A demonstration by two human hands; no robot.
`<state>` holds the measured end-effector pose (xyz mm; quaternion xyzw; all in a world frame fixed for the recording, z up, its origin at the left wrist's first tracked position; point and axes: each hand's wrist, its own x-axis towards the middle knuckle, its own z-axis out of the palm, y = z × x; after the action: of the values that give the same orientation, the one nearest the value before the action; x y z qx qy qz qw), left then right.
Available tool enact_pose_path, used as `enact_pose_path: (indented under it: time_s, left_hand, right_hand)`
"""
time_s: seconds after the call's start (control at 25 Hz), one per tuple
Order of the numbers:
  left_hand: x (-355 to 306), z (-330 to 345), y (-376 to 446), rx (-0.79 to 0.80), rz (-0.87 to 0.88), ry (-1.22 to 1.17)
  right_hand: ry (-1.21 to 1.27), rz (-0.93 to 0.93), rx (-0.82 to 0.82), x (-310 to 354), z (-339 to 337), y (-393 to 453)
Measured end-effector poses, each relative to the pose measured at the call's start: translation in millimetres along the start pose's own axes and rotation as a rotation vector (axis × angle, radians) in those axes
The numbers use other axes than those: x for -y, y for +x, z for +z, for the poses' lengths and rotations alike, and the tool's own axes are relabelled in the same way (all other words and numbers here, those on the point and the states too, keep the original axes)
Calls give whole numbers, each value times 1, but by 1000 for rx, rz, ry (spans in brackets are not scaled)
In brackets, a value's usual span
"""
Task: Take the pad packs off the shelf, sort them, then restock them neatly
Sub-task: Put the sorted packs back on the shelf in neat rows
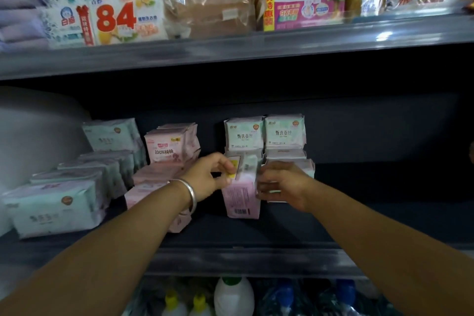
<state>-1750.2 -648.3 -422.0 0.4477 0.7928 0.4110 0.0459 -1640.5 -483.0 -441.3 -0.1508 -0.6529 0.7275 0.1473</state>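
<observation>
Pink pad pack [242, 194] stands upright, long axis vertical, directly before the mint-green stacked packs [265, 133]; left hand [207, 178] pinches its top-left edge, right hand [280, 182] grips its right side.

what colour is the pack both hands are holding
Pale pink, with a white barcode patch low on its side; the head view, the only one, shows it.

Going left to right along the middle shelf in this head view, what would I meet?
Row of pale green pad packs → stack of pink pad packs → left hand → upright pink pack → right hand.
</observation>
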Motion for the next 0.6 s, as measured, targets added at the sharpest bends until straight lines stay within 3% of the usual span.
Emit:
enact_pose_path:
  time_s: [0.16,0.36,0.48,0.6]
  left_hand:
    - [-1,16,9,-65,-40,-34]
    - [9,25,30,-295,-237,-167]
    - [13,27,37,-265,-353,-341]
    - [13,27,39,-235,-376,-369]
  right_hand:
    - [-178,54,-109,2,16,3]
    - [-523,28,-146,14,25,19]
    - [-794,-1,-201,15,37,31]
    - [-924,-10,-287,12,49,35]
